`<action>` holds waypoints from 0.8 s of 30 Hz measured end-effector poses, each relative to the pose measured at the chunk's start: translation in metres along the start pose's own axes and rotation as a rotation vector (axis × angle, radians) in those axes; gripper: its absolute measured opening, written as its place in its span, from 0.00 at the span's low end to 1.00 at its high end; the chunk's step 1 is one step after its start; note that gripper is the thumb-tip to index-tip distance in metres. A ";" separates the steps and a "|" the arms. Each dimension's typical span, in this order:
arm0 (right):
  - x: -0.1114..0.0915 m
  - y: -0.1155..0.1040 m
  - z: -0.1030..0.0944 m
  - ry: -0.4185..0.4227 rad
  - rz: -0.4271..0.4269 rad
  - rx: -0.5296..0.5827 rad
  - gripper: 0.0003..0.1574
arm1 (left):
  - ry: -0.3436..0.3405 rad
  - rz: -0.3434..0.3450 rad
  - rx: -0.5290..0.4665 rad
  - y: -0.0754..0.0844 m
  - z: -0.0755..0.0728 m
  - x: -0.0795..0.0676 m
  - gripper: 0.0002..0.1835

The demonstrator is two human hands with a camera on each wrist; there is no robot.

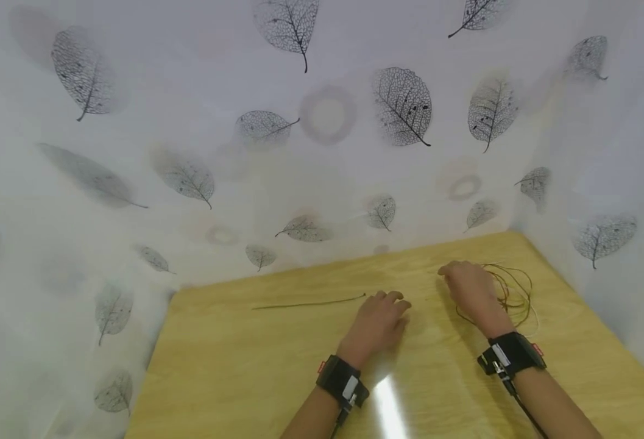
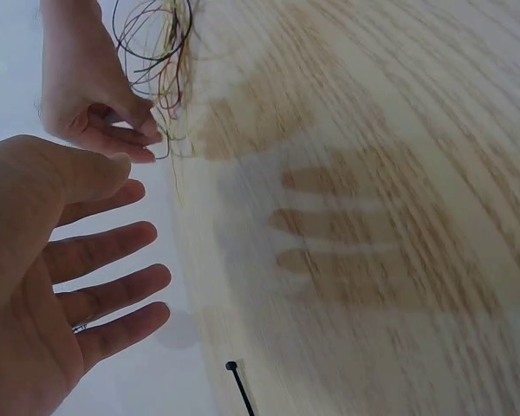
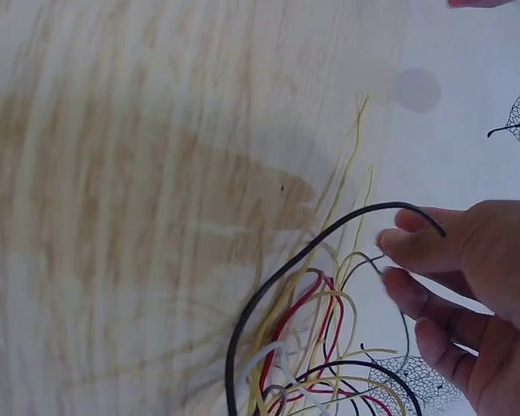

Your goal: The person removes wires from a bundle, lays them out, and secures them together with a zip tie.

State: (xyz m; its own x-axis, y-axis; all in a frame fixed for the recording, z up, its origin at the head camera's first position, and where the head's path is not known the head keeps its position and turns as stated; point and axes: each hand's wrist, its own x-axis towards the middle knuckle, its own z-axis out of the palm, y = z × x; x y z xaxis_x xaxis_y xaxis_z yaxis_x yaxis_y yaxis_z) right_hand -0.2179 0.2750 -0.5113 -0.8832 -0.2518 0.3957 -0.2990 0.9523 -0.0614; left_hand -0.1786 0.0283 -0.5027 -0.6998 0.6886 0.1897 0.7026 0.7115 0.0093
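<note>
My left hand hovers over the table with its fingers spread and slightly bent, holding nothing. Just left of its fingertips, in the head view, a thin black cable tie lies flat; its small head shows in the left wrist view. On the right, my right hand is at a loose tangle of thin electric wires. Thumb and fingertips pinch a thin dark green wire there. Red, yellow and white wires curl below, and a thicker black wire arcs up in front of the hand.
The wooden table meets a leaf-patterned wall along its back edge and at the right side. Black wristbands with cables sit on both wrists. A bright light reflection lies on the tabletop between the arms.
</note>
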 end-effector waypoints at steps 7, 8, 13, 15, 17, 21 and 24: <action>0.010 0.007 -0.010 0.105 0.000 0.017 0.15 | 0.027 -0.008 0.000 -0.002 -0.005 -0.008 0.16; 0.011 0.008 -0.010 0.101 -0.007 0.012 0.15 | 0.036 -0.011 0.000 -0.002 -0.006 -0.009 0.15; 0.014 0.011 -0.008 -0.052 -0.031 -0.078 0.21 | 0.059 -0.019 -0.002 -0.005 -0.003 -0.013 0.14; 0.015 0.011 -0.006 -0.129 -0.017 -0.097 0.23 | 0.059 -0.019 -0.005 -0.005 -0.002 -0.013 0.14; 0.015 0.011 -0.004 -0.179 0.014 -0.084 0.24 | 0.056 -0.017 -0.009 -0.005 0.000 -0.014 0.15; 0.012 0.006 -0.004 -0.173 0.032 -0.047 0.23 | 0.053 -0.018 -0.017 -0.005 0.001 -0.017 0.15; 0.009 -0.003 -0.005 -0.098 -0.018 -0.039 0.21 | 0.055 -0.027 -0.024 -0.006 0.000 -0.019 0.15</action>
State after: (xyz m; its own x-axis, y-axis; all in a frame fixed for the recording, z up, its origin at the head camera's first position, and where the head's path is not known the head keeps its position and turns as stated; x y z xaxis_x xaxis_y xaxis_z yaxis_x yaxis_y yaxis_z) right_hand -0.2229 0.2707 -0.5029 -0.9094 -0.2829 0.3048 -0.3025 0.9530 -0.0182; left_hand -0.1691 0.0107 -0.5068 -0.7109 0.6600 0.2427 0.6869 0.7257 0.0386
